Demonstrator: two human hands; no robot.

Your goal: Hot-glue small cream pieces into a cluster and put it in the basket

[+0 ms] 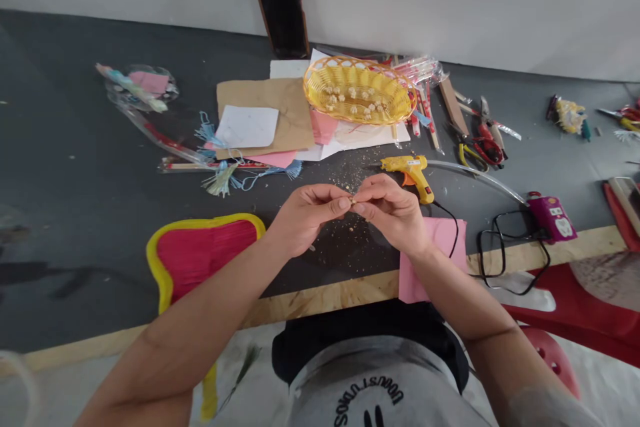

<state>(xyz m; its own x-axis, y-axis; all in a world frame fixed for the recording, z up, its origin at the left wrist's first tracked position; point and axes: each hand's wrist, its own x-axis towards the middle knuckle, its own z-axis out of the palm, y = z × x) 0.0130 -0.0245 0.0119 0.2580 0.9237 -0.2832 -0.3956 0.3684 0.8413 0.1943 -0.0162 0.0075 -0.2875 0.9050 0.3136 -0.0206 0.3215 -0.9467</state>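
Note:
Above the dark table (300, 273), my left hand (311, 215) and my right hand (393, 212) meet at the fingertips. Both pinch one small tan piece (353, 201), mostly covered by the fingers, so its kind is unclear. Pale crumbs (350, 230) lie scattered on the tabletop under and around it. Behind the hands, a yellow woven basket (360, 90) holds several small pale, knobbly pieces. A yellow glue gun (413, 173) lies just beyond my right hand, and pink paper (433, 257) is under my right wrist.
A pink fan-like piece with yellow trim (205, 250) lies by my left forearm. Brown paper (270, 97) and blue tassels (205, 133) are at the back left. Pliers (487, 140) lie back right. A purple box (551, 217) with looped black cable (500, 233) sits at the right edge.

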